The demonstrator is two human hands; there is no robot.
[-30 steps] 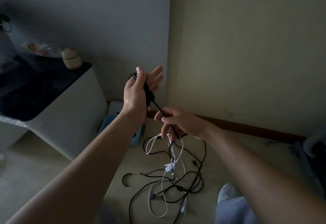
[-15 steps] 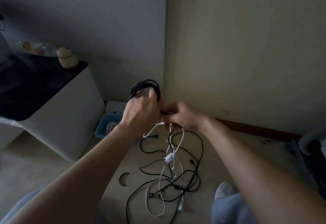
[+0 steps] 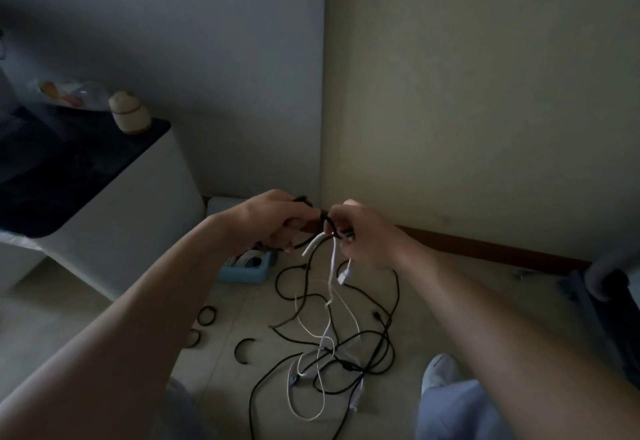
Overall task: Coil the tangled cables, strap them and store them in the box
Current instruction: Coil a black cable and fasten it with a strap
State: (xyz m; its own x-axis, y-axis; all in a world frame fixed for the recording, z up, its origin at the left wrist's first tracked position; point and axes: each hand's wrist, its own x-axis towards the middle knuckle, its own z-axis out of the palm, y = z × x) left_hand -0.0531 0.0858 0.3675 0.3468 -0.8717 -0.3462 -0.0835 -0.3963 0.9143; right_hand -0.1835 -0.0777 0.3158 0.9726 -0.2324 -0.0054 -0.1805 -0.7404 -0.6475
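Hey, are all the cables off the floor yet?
No, a tangle of black and white cables lies loose on the floor beside the blue box.

The left hand (image 3: 273,221) came down from its raised, open-fingered pose and curled round the coiled part of the black cable (image 3: 325,222), so the loop that stood above the knuckles half a second earlier was mostly hidden. The right hand (image 3: 363,235) rose along that cable to just beside the left hand, pinching it there. The view dipped, bringing two more black straps (image 3: 207,315) on the floor into sight.
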